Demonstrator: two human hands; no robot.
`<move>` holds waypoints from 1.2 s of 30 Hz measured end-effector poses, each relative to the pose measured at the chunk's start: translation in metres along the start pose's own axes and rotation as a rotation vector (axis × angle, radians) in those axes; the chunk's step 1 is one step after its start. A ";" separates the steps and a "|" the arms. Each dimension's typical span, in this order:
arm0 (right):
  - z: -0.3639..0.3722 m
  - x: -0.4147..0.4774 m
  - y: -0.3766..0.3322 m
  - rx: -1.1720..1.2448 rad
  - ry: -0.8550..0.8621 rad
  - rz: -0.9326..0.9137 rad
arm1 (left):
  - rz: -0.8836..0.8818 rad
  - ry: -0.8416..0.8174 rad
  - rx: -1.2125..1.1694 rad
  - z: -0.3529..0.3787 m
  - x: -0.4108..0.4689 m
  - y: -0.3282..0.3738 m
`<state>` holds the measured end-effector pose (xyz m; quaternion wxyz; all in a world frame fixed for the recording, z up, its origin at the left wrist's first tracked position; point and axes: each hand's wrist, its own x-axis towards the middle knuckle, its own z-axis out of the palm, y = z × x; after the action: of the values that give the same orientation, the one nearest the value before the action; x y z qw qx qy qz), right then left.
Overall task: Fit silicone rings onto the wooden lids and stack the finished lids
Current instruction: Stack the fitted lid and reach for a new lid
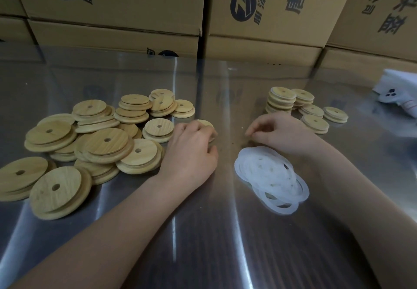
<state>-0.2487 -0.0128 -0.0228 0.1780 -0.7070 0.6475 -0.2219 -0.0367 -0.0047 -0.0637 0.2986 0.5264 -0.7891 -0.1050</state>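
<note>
A lid (pixel 205 123) is being gripped by the left hand (pixel 191 146), with the fingers being curled over its rim; most of it is being hidden by the knuckles. Hand and lid are being seen just left of the rings (pixel 270 176), a heap of translucent white loops lying flat on the table (pixel 203 243). The right hand (pixel 277 132) is being held just behind the rings, fingers bent, thumb and forefinger close together; whether anything is being pinched between them cannot be told. Well left of the rings, beyond the left hand, loose lids (pixel 106 141) are being shown in a sprawling pile, each with a small hole at its middle, many overlapping. Behind the rings and to their right, past the right hand, a stack (pixel 281 100) of ringed lids is being shown upright, with a shorter stack (pixel 302 97) just beside it and single ringed lids (pixel 314 123) lying near. Far right of the rings, a white object (pixel 397 94) is being cut off by the frame edge. Behind the rings, at the table's far side, printed boxes (pixel 259 13) are being shown piled up.
</note>
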 end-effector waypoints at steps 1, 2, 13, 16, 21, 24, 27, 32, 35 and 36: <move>0.000 -0.002 -0.002 0.009 -0.052 -0.010 | 0.003 0.014 -0.007 0.000 0.000 0.001; 0.000 -0.003 -0.004 0.016 -0.086 -0.016 | 0.005 0.026 -0.015 -0.001 0.000 0.001; -0.002 -0.006 -0.005 0.072 -0.253 -0.118 | 0.029 0.097 -0.070 -0.005 -0.001 0.006; -0.002 -0.007 -0.006 0.089 -0.278 -0.156 | 0.007 0.097 -0.069 -0.004 0.000 0.004; -0.001 -0.008 -0.007 0.108 -0.318 -0.194 | -0.090 0.019 -0.041 -0.001 0.002 0.001; 0.000 -0.009 -0.008 0.088 -0.314 -0.189 | -0.139 -0.045 -0.005 0.002 0.003 -0.001; 0.001 -0.009 -0.010 0.063 -0.316 -0.185 | -0.139 -0.081 0.025 0.004 0.004 -0.003; 0.002 -0.010 -0.014 0.045 -0.299 -0.191 | -0.133 -0.060 -0.017 0.006 0.006 -0.005; 0.003 -0.011 -0.015 0.051 -0.296 -0.196 | -0.124 -0.037 -0.045 0.006 0.007 -0.005; 0.002 -0.011 -0.015 0.055 -0.297 -0.201 | -0.127 -0.025 -0.061 0.005 0.007 -0.004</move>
<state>-0.2355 -0.0009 -0.0177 0.2677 -0.7879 0.5341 -0.1495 -0.0381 -0.0133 -0.0674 0.2975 0.5645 -0.7543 -0.1544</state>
